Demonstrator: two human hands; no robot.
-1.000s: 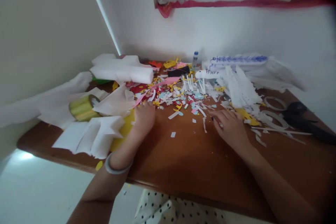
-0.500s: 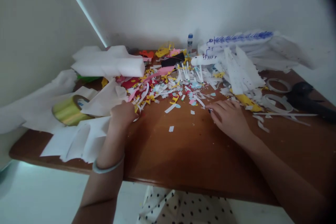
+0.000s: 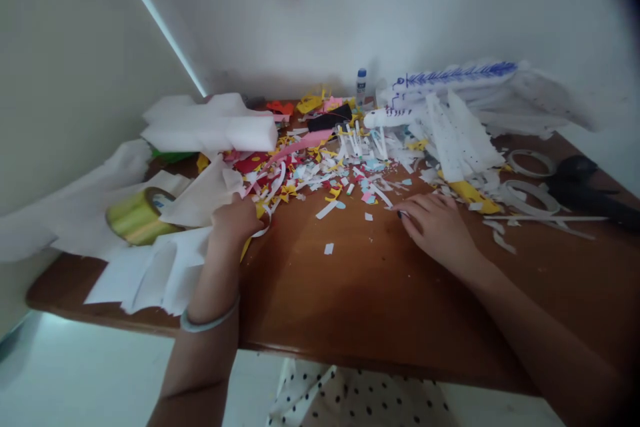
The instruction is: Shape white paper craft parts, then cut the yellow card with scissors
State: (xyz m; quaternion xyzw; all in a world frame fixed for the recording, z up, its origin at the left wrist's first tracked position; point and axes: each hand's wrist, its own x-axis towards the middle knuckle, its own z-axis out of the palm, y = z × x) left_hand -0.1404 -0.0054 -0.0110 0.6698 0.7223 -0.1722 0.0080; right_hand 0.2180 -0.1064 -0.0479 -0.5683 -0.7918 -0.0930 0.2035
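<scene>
My left hand (image 3: 237,217) is curled down on the table at the left edge of a heap of cut paper scraps (image 3: 315,170). A yellow scrap (image 3: 245,250) sticks out from under it, and a curled white strip (image 3: 267,221) lies against its fingers; the fingertips are mostly hidden. My right hand (image 3: 433,223) rests low on the table at the heap's right front, fingers stretched out and thumb apart. A thin white strip (image 3: 383,195) ends just by its fingertips. Small white pieces (image 3: 329,249) lie on the wood between both hands.
A yellow tape roll (image 3: 137,215), white sheets (image 3: 145,273) and white foam (image 3: 210,130) are at left. A glue bottle (image 3: 361,85) stands at the back. Tape rings (image 3: 529,197) and a black tool (image 3: 590,190) lie at right, near a white, blue-marked bundle (image 3: 460,77).
The view has shifted slightly. A yellow scrap now shows below my left hand, and the curled white strip beside it sits differently. My right hand has hardly moved.
</scene>
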